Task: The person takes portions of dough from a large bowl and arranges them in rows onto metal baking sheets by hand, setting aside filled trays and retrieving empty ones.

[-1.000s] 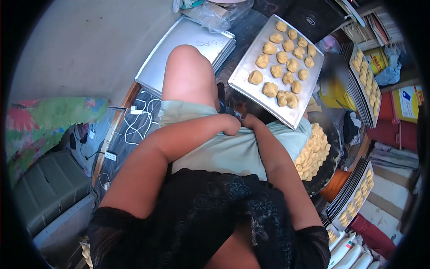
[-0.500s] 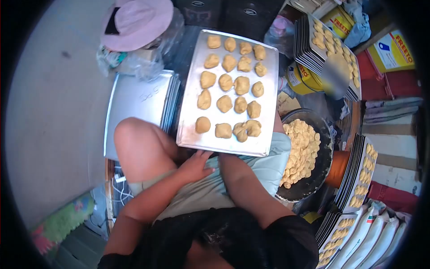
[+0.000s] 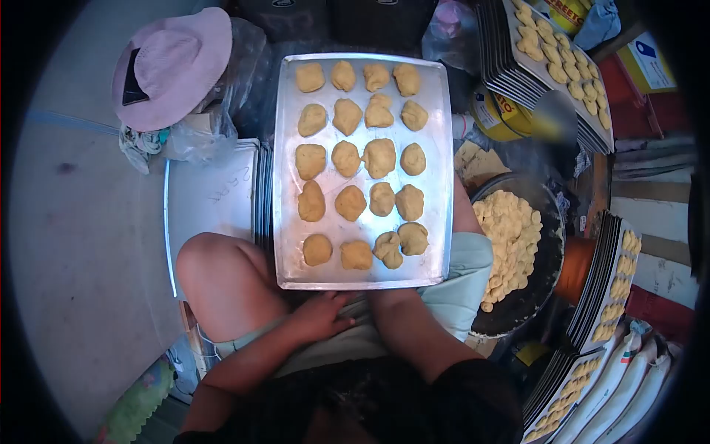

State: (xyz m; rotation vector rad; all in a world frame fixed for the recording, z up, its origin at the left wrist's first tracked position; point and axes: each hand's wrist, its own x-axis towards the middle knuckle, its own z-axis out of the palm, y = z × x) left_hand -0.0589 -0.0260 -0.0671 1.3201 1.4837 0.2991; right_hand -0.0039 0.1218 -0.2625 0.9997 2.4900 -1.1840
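Note:
A metal tray (image 3: 436, 185) lies over my lap, bearing rows of rough yellowish dough lumps (image 3: 347, 159). Two lumps at its near right touch each other. My left hand (image 3: 322, 318) rests on my lap just below the tray's near edge, fingers loosely stretched and thumb apart, holding nothing visible. My right forearm reaches under the near edge, so my right hand is hidden beneath the tray. To the right stands a wide black pan (image 3: 543, 288) heaped with small pale dough pieces (image 3: 506, 244).
Stacked bare trays (image 3: 211, 207) stand at left, below a pink hat (image 3: 174, 63) on plastic bags. At right are tray stacks with shaped dough (image 3: 566, 63), a yellow bucket (image 3: 503, 115) and white sacks (image 3: 617, 377). Dark boxes (image 3: 381, 33) stand at the back.
The view has shifted, and the tray now appears squarer to me, lower and further left. My left hand stays near its close edge; the dough lumps keep their arrangement.

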